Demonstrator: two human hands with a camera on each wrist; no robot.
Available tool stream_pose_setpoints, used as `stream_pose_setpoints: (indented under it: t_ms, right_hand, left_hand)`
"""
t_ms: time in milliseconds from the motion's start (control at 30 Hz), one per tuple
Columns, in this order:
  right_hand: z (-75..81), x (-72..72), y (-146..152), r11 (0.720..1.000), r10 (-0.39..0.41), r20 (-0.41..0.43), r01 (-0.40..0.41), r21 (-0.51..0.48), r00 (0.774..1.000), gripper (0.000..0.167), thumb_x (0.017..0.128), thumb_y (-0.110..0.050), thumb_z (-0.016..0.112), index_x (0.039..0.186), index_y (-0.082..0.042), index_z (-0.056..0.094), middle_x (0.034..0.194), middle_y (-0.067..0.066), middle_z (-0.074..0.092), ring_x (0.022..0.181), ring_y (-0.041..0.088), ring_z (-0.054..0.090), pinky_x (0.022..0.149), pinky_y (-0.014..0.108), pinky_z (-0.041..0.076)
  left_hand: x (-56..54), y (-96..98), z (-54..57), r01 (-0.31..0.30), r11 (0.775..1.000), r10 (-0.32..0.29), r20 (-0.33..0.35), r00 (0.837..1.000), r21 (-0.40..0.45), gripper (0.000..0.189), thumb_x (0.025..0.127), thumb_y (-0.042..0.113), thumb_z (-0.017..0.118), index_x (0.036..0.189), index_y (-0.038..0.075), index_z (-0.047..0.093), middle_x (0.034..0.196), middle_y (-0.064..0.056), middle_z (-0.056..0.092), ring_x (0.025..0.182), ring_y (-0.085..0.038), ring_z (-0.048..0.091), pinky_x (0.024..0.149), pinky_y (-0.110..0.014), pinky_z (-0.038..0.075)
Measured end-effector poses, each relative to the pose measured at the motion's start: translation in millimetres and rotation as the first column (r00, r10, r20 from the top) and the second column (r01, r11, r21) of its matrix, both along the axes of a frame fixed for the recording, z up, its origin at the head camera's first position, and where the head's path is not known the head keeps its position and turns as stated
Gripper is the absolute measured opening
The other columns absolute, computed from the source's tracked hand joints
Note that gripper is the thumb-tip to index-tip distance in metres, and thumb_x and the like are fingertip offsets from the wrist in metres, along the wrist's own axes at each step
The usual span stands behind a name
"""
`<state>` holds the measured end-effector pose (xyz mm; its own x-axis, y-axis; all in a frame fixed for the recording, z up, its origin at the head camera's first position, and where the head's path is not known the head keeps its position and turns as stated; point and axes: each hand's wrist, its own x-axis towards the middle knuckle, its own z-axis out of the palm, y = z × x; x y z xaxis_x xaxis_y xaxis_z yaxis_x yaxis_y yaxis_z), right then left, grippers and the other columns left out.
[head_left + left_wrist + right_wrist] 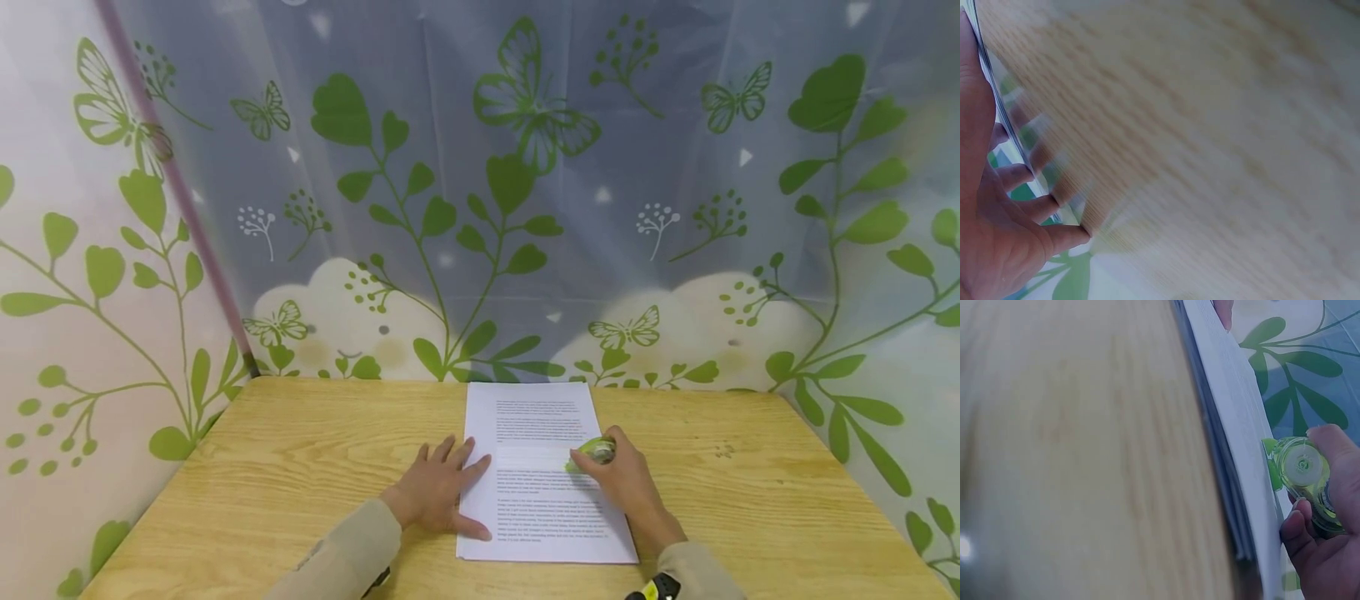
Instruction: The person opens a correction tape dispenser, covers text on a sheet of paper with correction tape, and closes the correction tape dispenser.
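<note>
A stack of printed paper (536, 521) lies on the wooden table, with a white band across the text near its middle. My right hand (633, 483) grips a green, see-through correction tape dispenser (596, 451) over the right part of the sheet. In the right wrist view the correction tape (1302, 465) shows its round reel, and its green tip end is at the paper. My left hand (438, 487) is spread at the stack's left edge, thumb and some fingers on the paper, the others on the table. The left wrist view shows its fingers (1025, 206) stretched out.
The wooden table (315, 450) extends on both sides of the paper. Behind it hangs a curtain (442, 267) printed with green leaves and butterflies, reaching down to the table's back edge. A dark strip, perhaps a backing under the paper, shows along the stack's edge in the right wrist view.
</note>
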<state>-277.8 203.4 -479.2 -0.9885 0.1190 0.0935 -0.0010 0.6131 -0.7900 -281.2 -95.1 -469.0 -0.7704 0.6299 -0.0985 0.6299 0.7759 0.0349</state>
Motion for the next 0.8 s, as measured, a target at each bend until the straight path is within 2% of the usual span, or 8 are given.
stream_pose_setpoints:
  t_ms: [267, 800]
  right_hand:
    - [0.3, -1.0, 4.1, 1.0, 0.01, 0.016, -0.01, -0.016, 1.0, 0.042, 0.084, -0.033, 0.074, 0.094, -0.006, 0.044, 0.08, 0.007, 0.058, 0.065, 0.016, 0.05, 0.055, 0.027, 0.042]
    - [5.4, 1.8, 17.3, 1.0, 0.021, 0.026, -0.022, 0.022, 0.999, 0.042, 0.084, -0.033, 0.074, 0.096, -0.005, 0.045, 0.081, 0.006, 0.058, 0.066, 0.017, 0.05, 0.055, 0.028, 0.042]
  left_hand:
    - [0.0, -1.6, 2.1, 0.002, 1.0, -0.002, 0.004, 1.0, -0.004, 0.105, 0.07, 0.085, 0.047, 0.151, 0.021, 0.03, 0.154, -0.016, 0.024, 0.137, -0.044, 0.022, 0.101, -0.065, 0.025]
    - [-1.3, 0.5, 0.2, 0.0, 1.0, 0.0, 0.009, 1.0, 0.001, 0.107, 0.069, 0.087, 0.045, 0.152, 0.022, 0.029, 0.155, -0.015, 0.023, 0.137, -0.044, 0.022, 0.101, -0.066, 0.024]
